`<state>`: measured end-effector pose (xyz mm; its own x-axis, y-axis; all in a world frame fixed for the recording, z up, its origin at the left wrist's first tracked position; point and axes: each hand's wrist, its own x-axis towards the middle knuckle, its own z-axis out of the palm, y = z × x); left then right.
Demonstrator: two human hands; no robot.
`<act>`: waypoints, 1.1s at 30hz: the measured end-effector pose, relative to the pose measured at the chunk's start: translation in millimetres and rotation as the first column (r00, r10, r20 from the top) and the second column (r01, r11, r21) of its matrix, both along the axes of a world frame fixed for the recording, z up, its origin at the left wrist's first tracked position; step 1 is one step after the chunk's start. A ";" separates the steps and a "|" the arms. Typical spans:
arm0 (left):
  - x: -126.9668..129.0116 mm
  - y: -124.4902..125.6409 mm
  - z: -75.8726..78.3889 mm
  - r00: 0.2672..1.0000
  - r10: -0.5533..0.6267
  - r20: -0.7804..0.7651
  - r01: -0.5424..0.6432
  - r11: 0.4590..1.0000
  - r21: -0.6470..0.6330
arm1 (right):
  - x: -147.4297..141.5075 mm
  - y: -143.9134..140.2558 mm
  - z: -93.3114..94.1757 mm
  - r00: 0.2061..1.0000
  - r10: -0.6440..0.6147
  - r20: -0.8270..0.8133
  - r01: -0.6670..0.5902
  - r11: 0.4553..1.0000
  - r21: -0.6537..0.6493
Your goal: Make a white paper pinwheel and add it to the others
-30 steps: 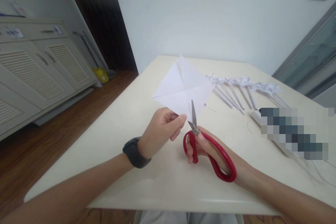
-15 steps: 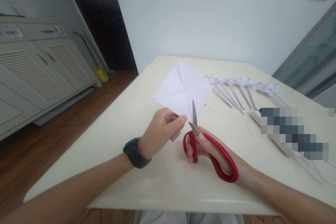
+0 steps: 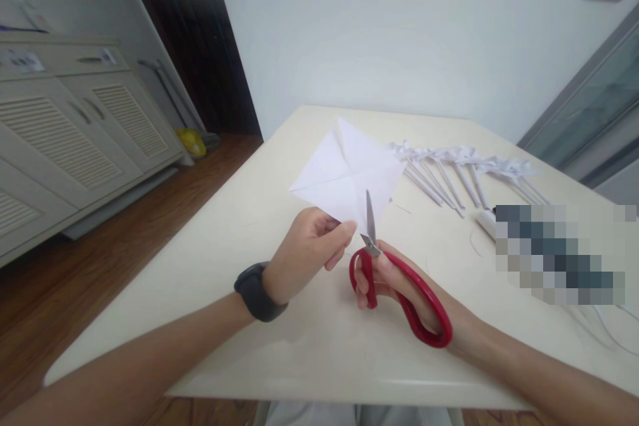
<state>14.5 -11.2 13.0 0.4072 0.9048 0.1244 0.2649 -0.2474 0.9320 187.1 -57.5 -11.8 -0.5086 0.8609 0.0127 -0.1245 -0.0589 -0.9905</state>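
Note:
A square sheet of white paper [image 3: 327, 170] with diagonal crease lines is held up over the table, one corner pointing away and one toward me. A slit shows at its far corner. My left hand [image 3: 319, 236], a black watch on its wrist, pinches the sheet's near edge between thumb and fingers. In my right hand [image 3: 382, 273] are red-handled scissors [image 3: 432, 306], gripped through the loops. Their blades are parted at the sheet's near corner, with one blade showing on top of the paper; part of the other is hidden.
White paper pinwheels [image 3: 464, 156] on rolled paper sticks lie in a row at the table's back right. A pixelated item [image 3: 554, 253] rests at the right, with thin cords beside it. The white table [image 3: 200, 266] meets a wall [image 3: 399, 26] behind; a louvred cabinet [image 3: 80, 120] stands left.
The paper has tilted very slightly, its far corner shifting a little left and down. The scissors and both hands stay almost where they were.

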 end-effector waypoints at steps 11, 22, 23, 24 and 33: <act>0.1 -0.5 0.2 1.000 0.000 0.007 0.000 1.000 -0.006 | 0.9 1.1 2.8 0.998 -0.008 0.069 0.010 1.000 -0.028; 0.9 -0.8 0.8 1.000 -0.006 -0.001 0.006 1.000 -0.015 | 0.3 -0.2 1.5 0.998 -0.035 0.051 0.035 0.999 -0.005; 0.9 -0.8 1.0 1.000 -0.008 -0.001 0.008 1.000 -0.012 | 0.5 0.0 1.6 0.998 -0.030 0.052 0.031 1.000 -0.007; 1.0 -0.8 1.2 1.000 -0.009 0.000 0.009 1.000 -0.011 | 0.6 0.3 1.8 0.999 -0.026 0.047 0.026 1.000 -0.009; 1.7 -0.6 0.5 1.000 -0.031 -0.002 0.031 0.999 -0.015 | -1.3 -0.2 1.2 0.999 -0.044 0.019 0.043 0.999 0.023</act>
<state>16.2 -11.8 13.5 0.4353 0.8935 0.1101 0.2595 -0.2416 0.9350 185.8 -57.7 -10.6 -0.4711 0.8818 0.0229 -0.1067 -0.0312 -0.9938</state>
